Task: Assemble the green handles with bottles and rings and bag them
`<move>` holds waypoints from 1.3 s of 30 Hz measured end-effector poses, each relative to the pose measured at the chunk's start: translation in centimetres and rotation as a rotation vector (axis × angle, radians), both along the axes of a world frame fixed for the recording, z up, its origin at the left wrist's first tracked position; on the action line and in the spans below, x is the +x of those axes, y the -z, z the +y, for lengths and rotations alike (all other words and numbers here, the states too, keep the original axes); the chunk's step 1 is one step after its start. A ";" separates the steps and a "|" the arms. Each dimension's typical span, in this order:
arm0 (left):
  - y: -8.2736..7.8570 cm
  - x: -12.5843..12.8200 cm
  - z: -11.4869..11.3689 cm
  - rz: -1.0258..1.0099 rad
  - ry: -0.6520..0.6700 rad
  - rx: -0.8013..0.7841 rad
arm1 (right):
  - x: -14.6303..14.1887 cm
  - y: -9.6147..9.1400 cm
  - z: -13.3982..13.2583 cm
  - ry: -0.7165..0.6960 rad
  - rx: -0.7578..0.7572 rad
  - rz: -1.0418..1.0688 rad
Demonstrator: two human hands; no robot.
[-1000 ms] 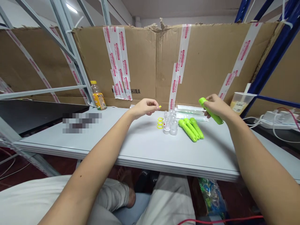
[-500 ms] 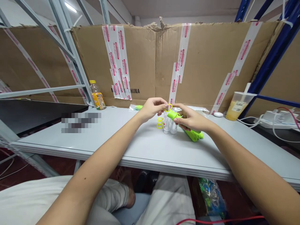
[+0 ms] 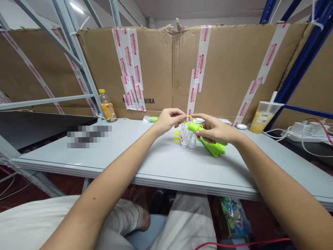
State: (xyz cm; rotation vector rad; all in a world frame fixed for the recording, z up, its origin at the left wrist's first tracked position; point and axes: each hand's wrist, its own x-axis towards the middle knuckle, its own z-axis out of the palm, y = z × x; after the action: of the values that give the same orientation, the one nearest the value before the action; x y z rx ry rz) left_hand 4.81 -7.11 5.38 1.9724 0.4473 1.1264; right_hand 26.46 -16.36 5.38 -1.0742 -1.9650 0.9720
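My left hand (image 3: 168,120) pinches a small yellow ring (image 3: 187,119) and holds it against the end of a bright green tube (image 3: 195,129). My right hand (image 3: 217,130) is wrapped around that tube, just above the table. Below the hands stand several small clear bottles (image 3: 189,139), with more yellow rings (image 3: 177,136) stacked to their left. More green tubes (image 3: 215,148) lie on the table under my right hand.
A white table (image 3: 161,163) runs across the view, backed by a taped cardboard wall (image 3: 229,69). A yellow drink bottle (image 3: 106,106) stands at the back left, a lidded drink cup (image 3: 263,117) at the back right, and a power strip with cables (image 3: 307,133) at the far right.
One second ago my hands were apart, the right one holding the green tube off to the right. They came together over the bottles and have stayed nearly still for the last half second.
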 end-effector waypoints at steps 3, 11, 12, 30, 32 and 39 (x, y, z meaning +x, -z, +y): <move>0.1 0.1 -0.1 0.035 0.038 -0.013 | 0.0 0.3 0.3 0.027 0.037 -0.004; 0.1 0.4 -0.4 0.117 0.079 -0.060 | -0.8 0.5 0.6 0.119 0.183 -0.055; 0.1 0.3 -0.3 0.135 0.076 -0.057 | -0.9 0.6 0.6 0.136 0.194 -0.050; -0.3 0.8 0.0 0.187 0.018 0.158 | -3.3 0.1 0.1 0.279 -0.059 0.558; -0.3 0.9 0.0 0.170 0.019 0.164 | -3.5 -0.1 -0.2 0.236 -0.062 0.650; -0.2 1.5 -1.2 0.100 0.100 0.114 | -3.5 0.1 0.5 0.305 -0.056 0.679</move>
State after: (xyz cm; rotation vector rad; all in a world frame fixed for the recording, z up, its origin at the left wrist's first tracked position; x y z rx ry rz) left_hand 6.29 -8.29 5.62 2.1331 0.3385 1.0127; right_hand 22.95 -15.89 5.28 -0.8821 -1.1946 1.0485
